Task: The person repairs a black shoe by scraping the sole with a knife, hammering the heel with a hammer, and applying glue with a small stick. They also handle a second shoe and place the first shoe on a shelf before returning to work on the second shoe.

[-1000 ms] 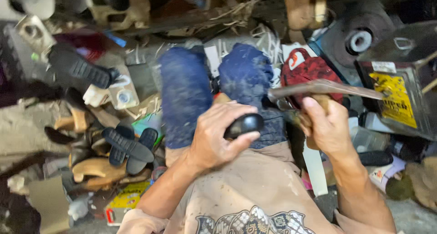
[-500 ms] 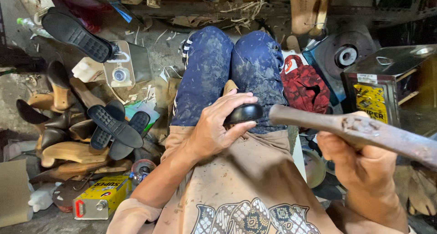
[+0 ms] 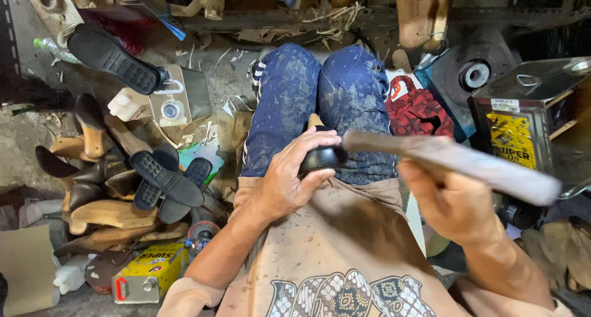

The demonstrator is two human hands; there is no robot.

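While it rests on the lap at the frame's centre, the black shoe [image 3: 321, 158] sits in the left hand [image 3: 289, 180], fingers curled around it. The right hand [image 3: 454, 203], fingers wrapped tight, holds a blurred hammer [image 3: 449, 163] just right of it. Black soles [image 3: 165, 181] lie at left.

Soft, even light from above; deep shadow along the top and right edges; the hammer [image 3: 449, 166] smeared by motion blur; the rest sharp.

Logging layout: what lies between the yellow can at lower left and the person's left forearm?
In the head view, a small round tin lies between the yellow can and the left forearm.
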